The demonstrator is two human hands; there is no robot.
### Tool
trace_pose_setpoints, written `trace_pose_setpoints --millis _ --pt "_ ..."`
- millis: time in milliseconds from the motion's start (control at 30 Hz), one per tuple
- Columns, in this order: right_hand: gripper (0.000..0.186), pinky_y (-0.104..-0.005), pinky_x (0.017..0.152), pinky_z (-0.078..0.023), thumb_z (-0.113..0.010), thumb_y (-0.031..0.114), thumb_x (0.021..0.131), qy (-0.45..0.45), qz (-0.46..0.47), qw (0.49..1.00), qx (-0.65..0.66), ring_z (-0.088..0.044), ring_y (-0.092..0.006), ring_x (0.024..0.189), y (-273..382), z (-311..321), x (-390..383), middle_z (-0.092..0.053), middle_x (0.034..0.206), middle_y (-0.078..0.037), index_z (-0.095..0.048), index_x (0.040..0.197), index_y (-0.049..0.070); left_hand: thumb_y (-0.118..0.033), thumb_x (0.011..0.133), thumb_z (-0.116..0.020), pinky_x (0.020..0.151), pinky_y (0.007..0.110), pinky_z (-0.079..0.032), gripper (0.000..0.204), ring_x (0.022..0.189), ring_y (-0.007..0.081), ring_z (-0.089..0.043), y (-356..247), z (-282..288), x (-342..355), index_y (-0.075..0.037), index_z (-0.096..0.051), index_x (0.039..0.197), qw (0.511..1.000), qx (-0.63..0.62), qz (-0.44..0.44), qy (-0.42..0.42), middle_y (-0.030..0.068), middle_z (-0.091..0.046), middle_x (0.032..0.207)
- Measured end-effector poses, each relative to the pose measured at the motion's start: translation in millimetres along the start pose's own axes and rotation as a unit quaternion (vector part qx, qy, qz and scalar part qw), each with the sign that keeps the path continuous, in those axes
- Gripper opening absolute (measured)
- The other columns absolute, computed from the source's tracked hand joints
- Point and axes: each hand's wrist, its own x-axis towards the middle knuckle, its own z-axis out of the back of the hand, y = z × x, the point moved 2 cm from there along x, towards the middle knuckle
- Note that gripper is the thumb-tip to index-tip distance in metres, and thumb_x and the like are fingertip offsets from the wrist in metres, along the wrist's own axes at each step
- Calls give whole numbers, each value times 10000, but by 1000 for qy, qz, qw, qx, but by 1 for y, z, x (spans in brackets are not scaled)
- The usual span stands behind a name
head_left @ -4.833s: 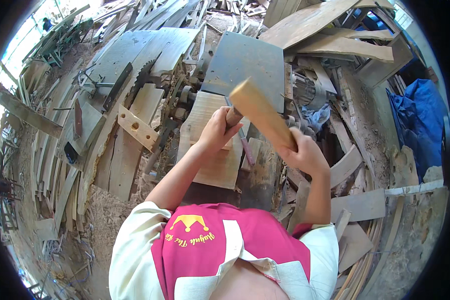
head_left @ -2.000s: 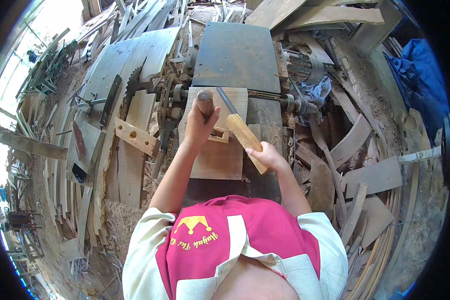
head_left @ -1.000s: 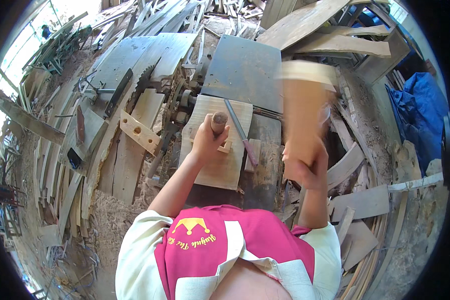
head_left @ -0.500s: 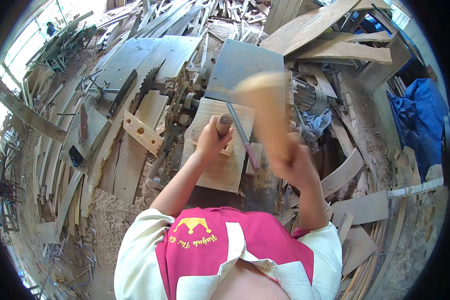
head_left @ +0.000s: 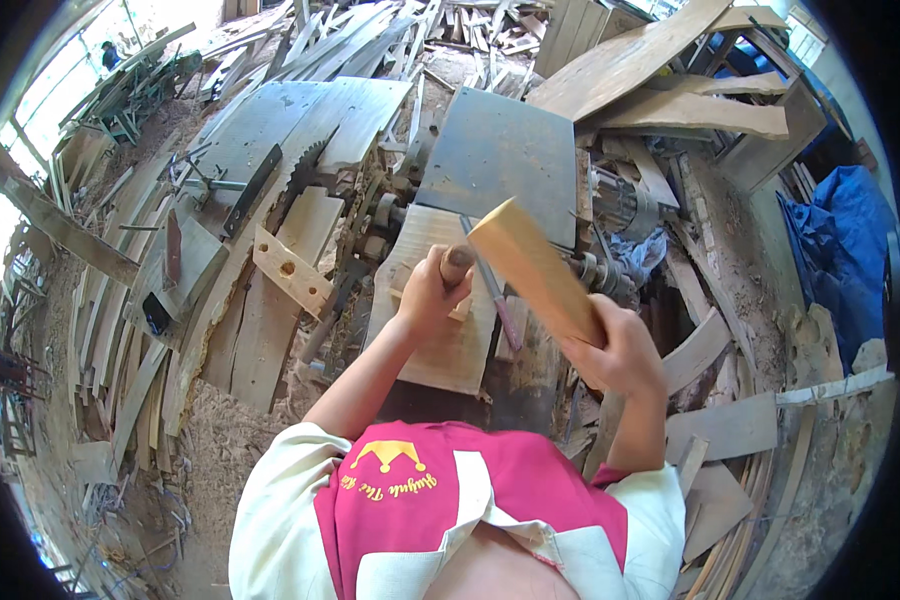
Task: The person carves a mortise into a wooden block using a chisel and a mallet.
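Seen from above, a person's two hands are apart over a pale board (head_left: pixel 440 360). The left hand (head_left: pixel 428 294) is wrapped around an upright round handle (head_left: pixel 457 260), its lower end hidden, above a small wood piece (head_left: pixel 461 308) on the board. The right hand (head_left: pixel 620 350) grips a tilted wooden block (head_left: pixel 535 268), its far end near the handle (the two look just apart). The step seems to be hammering the handle; the next blow would call for a steady left hand and a square hit. A thin tool (head_left: pixel 511 328) with a reddish grip lies close by, perhaps in the way. Around are a saw blade (head_left: pixel 303 170), a motor (head_left: pixel 615 205) and a blue tarp (head_left: pixel 840 260)
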Motion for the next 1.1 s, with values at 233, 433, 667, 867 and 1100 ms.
trace_pose_setpoints --millis 233,433,667,867,1100 --pt "381 -301 604 -466 -657 305 719 -98 56 977 179 -586 -163 664 -2 -13 11 -604 745 -53 -545 938 14 -156 790 -650 618 303 -479 317 669 168 -588 -10 -9 -4 -37 -443 997 994 89 -62 -11 88 -580 770" --pt "309 -282 578 -449 -637 174 716 -104 36 972 207 -584 -158 641 -4 -1 -1 -600 688 -56 -540 957 6 -135 774 -664 624 298 -482 325 712 150 -584 -16 -7 -10 -28 -455 999 992 112 -59 -4 89 -585 797" --pt "356 -343 611 -463 -684 216 699 35 -57 996 -59 -586 -176 665 8 -4 1 -617 811 -89 -541 957 17 -147 728 -673 699 418 -432 335 808 357 -551 -3 -12 -7 -47 -472 978 997 80 -18 4 181 -575 845" --pt "346 -327 604 -463 -678 244 712 -180 124 927 304 -588 -227 638 5 -23 -6 -586 738 -127 -546 914 -4 -150 726 -671 689 410 -434 331 802 352 -554 -17 -13 -8 -46 -472 970 996 72 -46 4 173 -578 834" --pt "474 -308 599 -463 -660 295 709 -7 -11 987 159 -602 -192 651 -20 -16 -7 -586 692 -127 -528 1041 -17 -129 782 -647 669 307 -464 309 746 169 -561 -4 -8 -15 -31 -457 1004 991 104 -79 4 112 -575 833"
